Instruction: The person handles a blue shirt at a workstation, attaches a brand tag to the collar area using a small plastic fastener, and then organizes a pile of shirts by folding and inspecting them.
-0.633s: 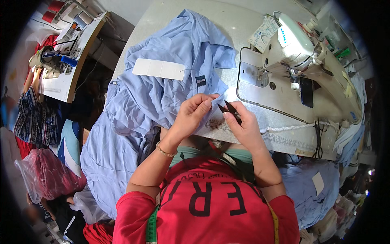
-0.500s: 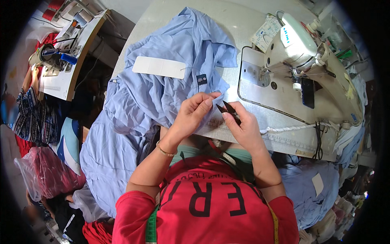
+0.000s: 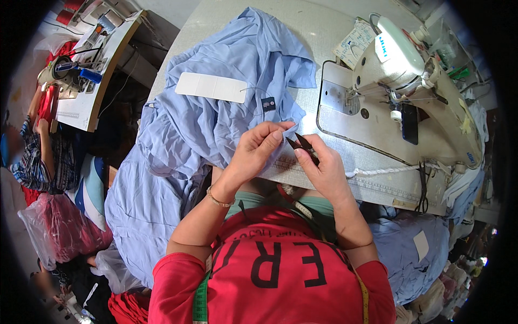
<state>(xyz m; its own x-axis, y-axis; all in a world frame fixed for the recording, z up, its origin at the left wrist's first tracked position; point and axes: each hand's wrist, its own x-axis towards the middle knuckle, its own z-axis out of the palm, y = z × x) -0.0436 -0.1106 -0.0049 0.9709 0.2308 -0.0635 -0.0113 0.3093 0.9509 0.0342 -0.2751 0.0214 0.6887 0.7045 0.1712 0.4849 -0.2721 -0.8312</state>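
A light blue garment (image 3: 216,124) lies bunched on the sewing table and hangs over its near edge at the left. My left hand (image 3: 260,144) pinches a fold of it between thumb and fingers. Close by on the right, my right hand (image 3: 324,168) grips small black thread snips (image 3: 304,146), their two blades parted and pointing at the pinched cloth. The rest of the snips is hidden in my palm. On the garment rest a blank white tag (image 3: 211,87) and a small dark label (image 3: 268,104), which a thin cord passes beside.
A sewing machine (image 3: 399,81) fills the table's right side. Black scissors (image 3: 422,189) hang at the near edge beside a white twisted cord (image 3: 383,170). More blue cloth (image 3: 404,248) lies low at the right. At far left, a co-worker (image 3: 46,151) handles red cloth at another machine.
My hands, the garment and the snips stay almost still. At far left, the co-worker's arms have shifted, and red cloth now shows between their hands.
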